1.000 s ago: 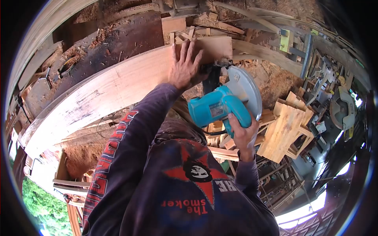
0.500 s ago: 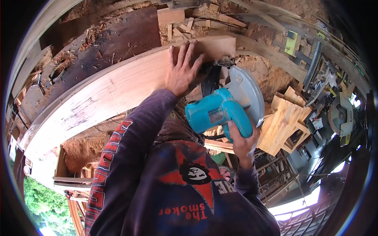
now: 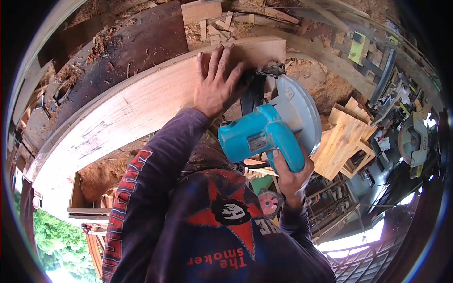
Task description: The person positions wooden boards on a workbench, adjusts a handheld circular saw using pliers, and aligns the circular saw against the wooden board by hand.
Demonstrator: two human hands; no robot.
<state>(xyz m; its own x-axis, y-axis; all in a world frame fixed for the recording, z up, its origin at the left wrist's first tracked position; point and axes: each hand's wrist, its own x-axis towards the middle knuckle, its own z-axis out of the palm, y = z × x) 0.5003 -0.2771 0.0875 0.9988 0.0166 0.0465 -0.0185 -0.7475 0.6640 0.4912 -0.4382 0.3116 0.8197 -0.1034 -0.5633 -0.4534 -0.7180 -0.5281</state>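
Observation:
A long wooden plank (image 3: 141, 101) runs from the lower left up to the top middle, bending in the wide lens. My left hand (image 3: 216, 85) lies on it near its right end, fingers spread and stretched up to the far edge. My right hand (image 3: 293, 177) is wrapped around the rear handle of a teal circular saw (image 3: 250, 137). The saw's grey guard (image 3: 302, 111) faces right, and its dark base meets the plank just right of my left hand. The blade and its contact with the wood are hidden.
A dark brown board (image 3: 141, 42) with shavings lies beyond the plank. Small wood offcuts (image 3: 219, 30) and sawdust are at the top. Right of the saw stand pale wooden pieces (image 3: 337, 141). Another circular saw (image 3: 413, 141) and a yellow-green level (image 3: 357, 47) lie farther right.
The whole view has shifted slightly. My left hand stays on the plank and my right hand stays on the saw's handle, with the saw in nearly the same place.

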